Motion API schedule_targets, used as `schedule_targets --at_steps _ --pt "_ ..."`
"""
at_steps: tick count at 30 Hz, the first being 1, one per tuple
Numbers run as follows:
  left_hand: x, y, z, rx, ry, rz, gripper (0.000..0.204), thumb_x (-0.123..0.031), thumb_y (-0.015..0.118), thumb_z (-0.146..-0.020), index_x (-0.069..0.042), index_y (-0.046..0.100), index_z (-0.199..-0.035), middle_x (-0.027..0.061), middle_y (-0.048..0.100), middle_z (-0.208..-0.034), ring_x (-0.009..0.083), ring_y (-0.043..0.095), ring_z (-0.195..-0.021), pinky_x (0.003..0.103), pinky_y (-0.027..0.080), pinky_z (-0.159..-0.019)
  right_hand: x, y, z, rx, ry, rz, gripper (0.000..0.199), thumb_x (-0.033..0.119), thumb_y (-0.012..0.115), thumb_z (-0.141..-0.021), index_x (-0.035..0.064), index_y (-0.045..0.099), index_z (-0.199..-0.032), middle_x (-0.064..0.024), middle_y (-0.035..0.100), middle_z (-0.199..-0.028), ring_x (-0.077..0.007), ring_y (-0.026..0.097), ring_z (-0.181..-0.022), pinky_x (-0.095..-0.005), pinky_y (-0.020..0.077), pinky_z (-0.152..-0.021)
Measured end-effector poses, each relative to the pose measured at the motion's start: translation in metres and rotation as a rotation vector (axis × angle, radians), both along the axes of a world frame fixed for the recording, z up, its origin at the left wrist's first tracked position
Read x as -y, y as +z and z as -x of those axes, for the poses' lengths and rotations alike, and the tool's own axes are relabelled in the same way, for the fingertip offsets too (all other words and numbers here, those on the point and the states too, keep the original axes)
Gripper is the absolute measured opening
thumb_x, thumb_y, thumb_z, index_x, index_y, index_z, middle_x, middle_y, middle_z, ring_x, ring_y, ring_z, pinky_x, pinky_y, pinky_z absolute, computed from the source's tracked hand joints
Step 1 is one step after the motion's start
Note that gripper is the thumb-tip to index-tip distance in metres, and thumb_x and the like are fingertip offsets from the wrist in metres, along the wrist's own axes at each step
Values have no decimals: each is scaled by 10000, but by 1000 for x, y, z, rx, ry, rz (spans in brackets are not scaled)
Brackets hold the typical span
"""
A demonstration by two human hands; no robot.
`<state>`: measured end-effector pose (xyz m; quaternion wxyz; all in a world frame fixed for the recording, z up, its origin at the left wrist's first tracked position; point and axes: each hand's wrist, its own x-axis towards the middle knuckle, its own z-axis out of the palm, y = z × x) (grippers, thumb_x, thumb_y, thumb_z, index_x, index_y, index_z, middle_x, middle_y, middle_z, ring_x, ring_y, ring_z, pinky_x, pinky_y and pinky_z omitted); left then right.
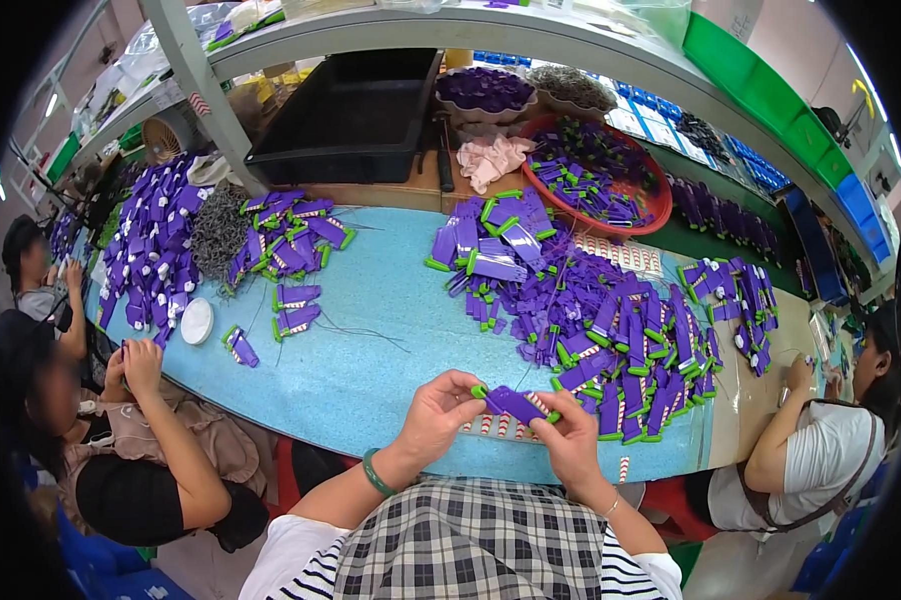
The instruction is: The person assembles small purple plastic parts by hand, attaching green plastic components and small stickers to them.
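Just above the near edge of the blue tabletop, I hold a flat purple plastic part with green ends point(514, 403) between both hands. The thumb and fingertips of my left hand point(437, 412) pinch its left green end. At its right end, next to a red-and-white striped patch, my right hand point(574, 440) is closed on it. A thin dark wire seems to rise from the part. Beyond my right hand spreads a large heap of similar purple and green parts point(636, 350). A strip of striped stickers point(501, 427) lies on the table under the part, partly covered by my hands.
Left on the table point(371, 300) are a few loose parts point(296, 310), a round white lid point(198, 321), a tangle of grey wires point(221, 230) and a purple pile point(151, 240). Behind stand a black tray point(346, 120) and red basket point(661, 215). People sit on both sides.
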<state>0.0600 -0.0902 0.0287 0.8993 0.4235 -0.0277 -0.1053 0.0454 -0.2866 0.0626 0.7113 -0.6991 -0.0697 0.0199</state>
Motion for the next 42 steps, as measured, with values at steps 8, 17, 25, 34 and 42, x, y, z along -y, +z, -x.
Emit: schedule_targets --at_steps 8,17,25,34,42 --pt "-8 4 4 30 -69 -165 174 86 586 -817 18 601 -976 77 619 -962 154 612 -893 279 512 -806 3 13 2 351 31 511 353 -59 674 -706 110 691 -1015 -42 516 -690 -135 506 -601 -260 399 -525" --pt "-2 24 10 28 -219 -438 146 -22 653 -805 -4 638 -948 43 625 -957 93 568 -863 243 458 -779 1 -6 -6 -114 229 -91 260 9 725 -728 3 631 -970 -19 602 -808 -79 567 -723 -217 462 -627" --pt "-11 46 -2 348 -220 -556 87 -10 696 -745 -19 623 -792 67 571 -964 155 567 -867 280 462 -772 18 17 -32 673 260 928 136 74 702 -702 71 595 -786 -50 596 -707 -210 586 -559 -300 460 -491" --pt "-25 51 -9 495 -173 -940 77 -3 659 -734 1 603 -786 86 600 -784 175 582 -711 273 450 -646 2 44 -80 731 526 903 136 201 665 -741 98 580 -711 -42 547 -691 -239 578 -575 -340 445 -465" --pt "-50 50 -10 124 385 -365 93 -87 480 -930 -46 449 -1008 67 612 -830 120 579 -741 260 474 -701 -6 6 -149 1000 172 1364 93 101 577 -678 95 623 -759 -26 543 -757 -187 558 -763 -292 488 -561"
